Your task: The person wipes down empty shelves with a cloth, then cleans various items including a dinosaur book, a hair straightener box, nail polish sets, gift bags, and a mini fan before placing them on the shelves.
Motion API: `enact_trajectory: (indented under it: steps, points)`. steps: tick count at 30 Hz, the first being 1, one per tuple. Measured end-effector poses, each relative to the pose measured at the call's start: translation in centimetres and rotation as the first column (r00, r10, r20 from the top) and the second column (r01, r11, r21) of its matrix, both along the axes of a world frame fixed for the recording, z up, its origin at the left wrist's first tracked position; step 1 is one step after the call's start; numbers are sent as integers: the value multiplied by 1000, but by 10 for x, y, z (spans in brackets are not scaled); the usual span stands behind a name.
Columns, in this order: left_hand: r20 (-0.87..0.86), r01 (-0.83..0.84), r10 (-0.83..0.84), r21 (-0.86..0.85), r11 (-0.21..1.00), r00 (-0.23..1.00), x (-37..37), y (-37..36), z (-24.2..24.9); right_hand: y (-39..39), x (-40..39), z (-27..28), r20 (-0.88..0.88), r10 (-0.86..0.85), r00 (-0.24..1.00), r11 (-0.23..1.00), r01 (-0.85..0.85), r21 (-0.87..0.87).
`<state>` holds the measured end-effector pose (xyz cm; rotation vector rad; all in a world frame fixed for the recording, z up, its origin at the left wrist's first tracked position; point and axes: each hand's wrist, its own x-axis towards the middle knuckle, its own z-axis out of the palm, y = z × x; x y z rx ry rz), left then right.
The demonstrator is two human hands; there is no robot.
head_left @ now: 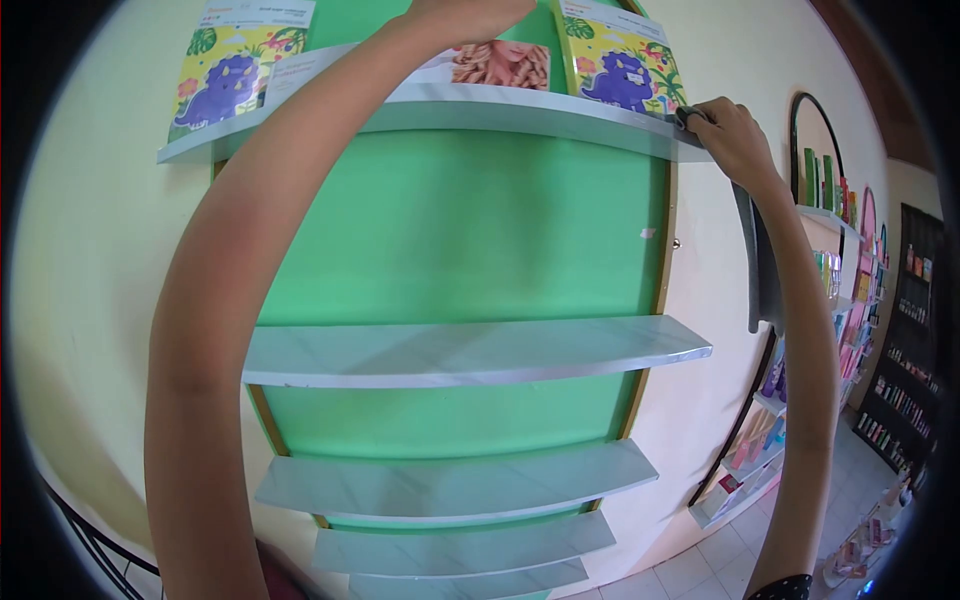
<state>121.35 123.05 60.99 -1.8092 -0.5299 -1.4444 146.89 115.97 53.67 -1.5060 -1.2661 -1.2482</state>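
My right hand (738,138) is closed around a dark grey cloth (762,265) at the right end of the top shelf (470,98). The cloth hangs down behind my forearm. My left hand (480,18) reaches up above the middle of that shelf; the top edge of the view cuts it off and its fingers cannot be made out. Close to my right hand leans a yellow box or pack with a purple dinosaur (622,72). A similar dinosaur pack (222,85) stands at the left end. Between them lies a card with a picture of wavy hair (502,66), partly behind my left arm.
Several marbled shelves (470,350) run below, mounted against a green back panel (470,220). On the right, wall shelves (830,218) hold cosmetics-like bottles and boxes, with a black rack (905,350) farther off. Black metal bars (90,535) show at lower left.
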Motion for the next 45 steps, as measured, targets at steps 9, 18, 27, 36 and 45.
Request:
enact_trajectory:
  steps: [9, 18, 27, 36, 45]
  points:
    - [144, 87, -79, -49, 995, 986, -93, -21, -79, 13, -116, -6, -2, 439, 899, 897, -437, 67]
    - [709, 921, -627, -388, 37, 324, -127, -37, -259, 12, -270, -128, 345, 916, 205, 265, -954, -138]
    - [815, 748, -576, -421, -513, 64, -198, -6, -215, 55, -287, -156, -29, 987, 155, 155, -917, 369]
    - [129, -285, 260, 245, 927, 957, -259, 50, -121, 162, -115, -38, 280, 782, -558, -388, -84, 918]
    - [86, -355, 344, 186, 916, 935, -256, 62, -122, 162, -329, -41, -25, 293, -956, -457, -163, 874]
